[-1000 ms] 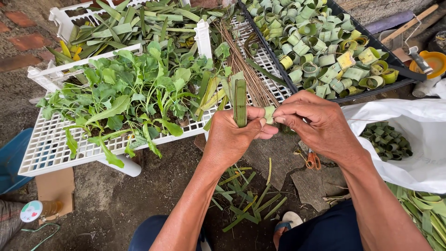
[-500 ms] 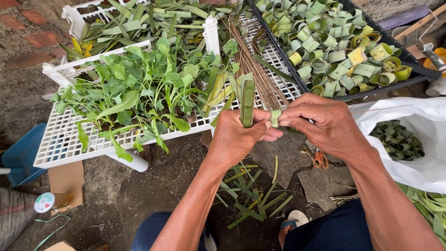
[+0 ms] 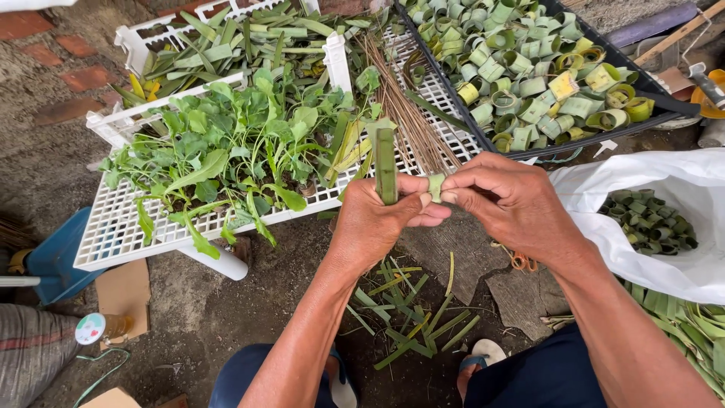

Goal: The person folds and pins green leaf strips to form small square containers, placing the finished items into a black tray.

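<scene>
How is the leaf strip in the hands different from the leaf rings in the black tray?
The leaf strip stands upright and mostly flat, pinched by the left hand and right hand; the leaf rings lie loose, fully curled. The strip is dark green; many rings are paler or yellowish. Both look like cut leaf.

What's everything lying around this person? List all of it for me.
leaf strip: one, green, upright in the left hand, its end pinched by the right
white rack: one, ahead on the left, bearing the greens
leafy plants: a bunch, green, on the rack
long leaves: a pile, green and yellow, far end of the rack
thin sticks: a bundle, brown, on the rack's right side
black tray: one, top right
leaf rings: many, green and yellowish, in the tray
white bag: one, right, holding more rings
leaf scraps: several, green, on the ground
left hand: one
right hand: one
</scene>
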